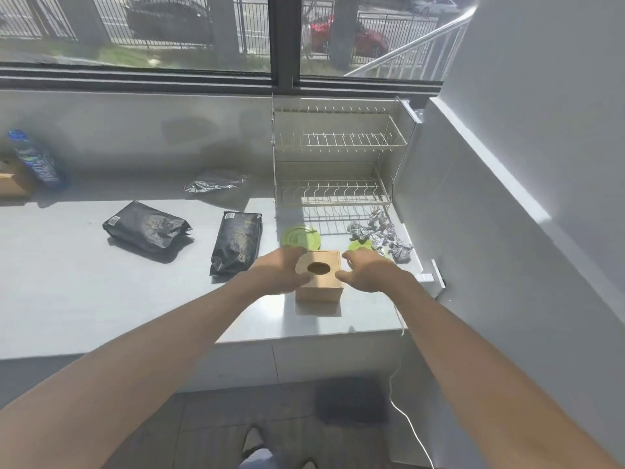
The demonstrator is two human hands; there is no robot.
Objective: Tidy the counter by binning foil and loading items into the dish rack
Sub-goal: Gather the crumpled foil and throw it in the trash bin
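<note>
A small wooden box [321, 286] with a round hole in its lid stands near the counter's front right. My left hand [280, 270] is against its left side and my right hand [367, 270] is beside its right side, both with fingers spread. Behind the box lie two green plates, the larger one [299, 235] on the left and the smaller one [360, 246] partly hidden by my right hand. Several crumpled foil balls [382, 233] sit to the right of the plates. The two-tier wire dish rack [334, 164] stands empty at the back right.
Two black pouches [147, 228] [236, 243] lie left of the box, a crinkled silver bag [216, 181] further back. A blue bottle [35, 160] and a cardboard box [12, 182] stand at far left. A white wall [473, 214] closes the right side; a dark bin [351, 401] sits below.
</note>
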